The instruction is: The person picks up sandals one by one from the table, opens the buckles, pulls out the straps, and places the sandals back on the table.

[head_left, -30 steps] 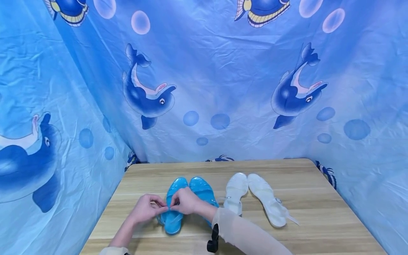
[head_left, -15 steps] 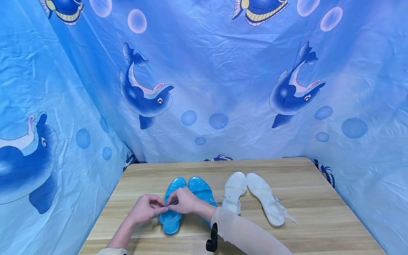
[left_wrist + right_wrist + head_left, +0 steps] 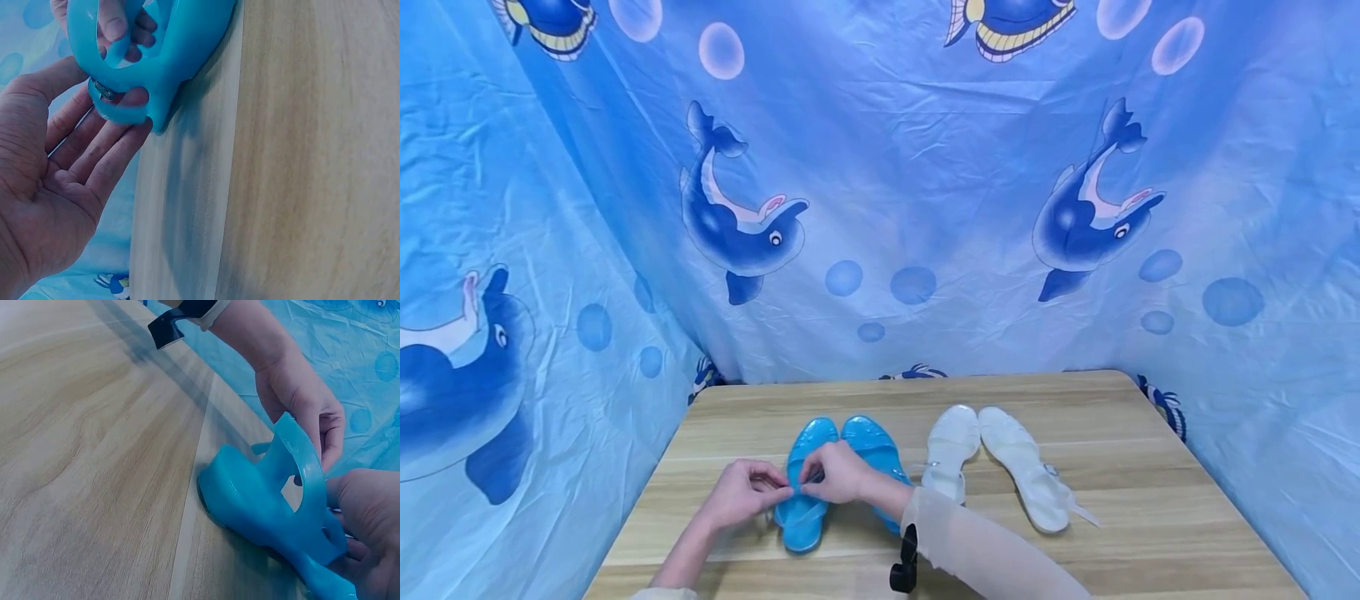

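Near the table's [image 3: 1075,558] front edge, the left hand [image 3: 741,492] and right hand [image 3: 838,473] both pinch the blue sandal's [image 3: 805,492] ankle strap [image 3: 115,106]; best to steady the buckle and feed the strap slowly, sole kept flat

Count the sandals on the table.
4: two blue sandals side by side, left one at both hands; two white sandals to their right. None looks hidden.

Blue jelly sandal [image 3: 805,500] flat on table [image 3: 1150,533]
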Demonstrator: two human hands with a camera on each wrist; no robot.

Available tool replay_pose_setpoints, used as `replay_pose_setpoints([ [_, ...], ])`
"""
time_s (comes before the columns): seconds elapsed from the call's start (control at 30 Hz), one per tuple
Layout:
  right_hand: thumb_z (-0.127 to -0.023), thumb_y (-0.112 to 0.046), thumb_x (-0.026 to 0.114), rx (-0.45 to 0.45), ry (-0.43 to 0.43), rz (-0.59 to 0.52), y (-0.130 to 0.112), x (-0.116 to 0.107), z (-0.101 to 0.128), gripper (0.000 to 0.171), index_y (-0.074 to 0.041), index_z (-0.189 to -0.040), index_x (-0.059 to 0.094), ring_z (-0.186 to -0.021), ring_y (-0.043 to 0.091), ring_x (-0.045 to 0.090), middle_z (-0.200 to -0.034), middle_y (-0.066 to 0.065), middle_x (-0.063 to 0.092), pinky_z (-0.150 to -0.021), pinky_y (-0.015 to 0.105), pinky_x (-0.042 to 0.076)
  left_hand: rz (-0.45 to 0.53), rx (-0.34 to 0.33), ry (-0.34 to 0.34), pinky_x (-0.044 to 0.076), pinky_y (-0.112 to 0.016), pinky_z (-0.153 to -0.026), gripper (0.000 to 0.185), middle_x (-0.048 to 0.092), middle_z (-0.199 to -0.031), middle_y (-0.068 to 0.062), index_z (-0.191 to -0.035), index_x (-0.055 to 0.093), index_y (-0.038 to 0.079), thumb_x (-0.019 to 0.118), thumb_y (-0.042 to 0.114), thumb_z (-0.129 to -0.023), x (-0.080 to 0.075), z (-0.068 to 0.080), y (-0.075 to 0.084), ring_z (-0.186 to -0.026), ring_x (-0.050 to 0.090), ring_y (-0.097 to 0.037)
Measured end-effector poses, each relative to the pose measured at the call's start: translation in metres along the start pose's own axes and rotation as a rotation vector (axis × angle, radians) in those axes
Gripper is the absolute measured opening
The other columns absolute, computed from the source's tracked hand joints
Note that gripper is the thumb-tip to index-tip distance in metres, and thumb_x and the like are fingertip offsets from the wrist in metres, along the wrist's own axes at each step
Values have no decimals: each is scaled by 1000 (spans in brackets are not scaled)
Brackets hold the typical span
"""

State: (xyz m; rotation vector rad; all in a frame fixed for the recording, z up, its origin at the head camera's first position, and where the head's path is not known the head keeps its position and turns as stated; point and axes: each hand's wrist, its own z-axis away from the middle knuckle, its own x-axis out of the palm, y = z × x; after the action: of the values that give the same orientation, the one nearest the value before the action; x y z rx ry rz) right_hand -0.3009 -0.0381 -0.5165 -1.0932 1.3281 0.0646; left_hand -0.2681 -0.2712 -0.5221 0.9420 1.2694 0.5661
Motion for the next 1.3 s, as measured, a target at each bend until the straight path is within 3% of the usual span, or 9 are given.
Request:
replay_pose_setpoints([
  [0.3,-98,-23,79,1,-2,-40,-3,1,-3,5,-21,-95,83,-91,-10,67,-95,-15,79,-84,11,55,27,11,-10,62,-25,-70,23,81,-93,-8,-100,81,4,86,24,-91,1,2,3,-79,77,-17],
  [0.53,-97,-21,81,41,4,-56,2,0,1,6,-18,-92,83,-85,-9,67,-90,-13,79,-80,11,55,-14,2,7,62,-24,-70,21,81,-93,-5,-101,81,4,85,23,-92,2,4,8,-78,76,-13],
  [0.83,-99,-22,77,3,15,-33,-3,-2,-1,9,-20,-106,83,-100,-5,71,-102,-13,81,-87,12,55,13,22,13,62,-24,-70,22,82,-92,-9,-99,81,3,87,21,-89,2,4,6,-77,77,-13],
  [1.3,-98,-19,79,35,12,-20,-8,-1,1,6,-19,-95,84,-87,-9,66,-91,-15,80,-84,12,55,-18,-14,34,60,-24,-66,21,81,-91,-4,-100,81,6,86,24,-91,3,6,7,-76,75,-12],
])
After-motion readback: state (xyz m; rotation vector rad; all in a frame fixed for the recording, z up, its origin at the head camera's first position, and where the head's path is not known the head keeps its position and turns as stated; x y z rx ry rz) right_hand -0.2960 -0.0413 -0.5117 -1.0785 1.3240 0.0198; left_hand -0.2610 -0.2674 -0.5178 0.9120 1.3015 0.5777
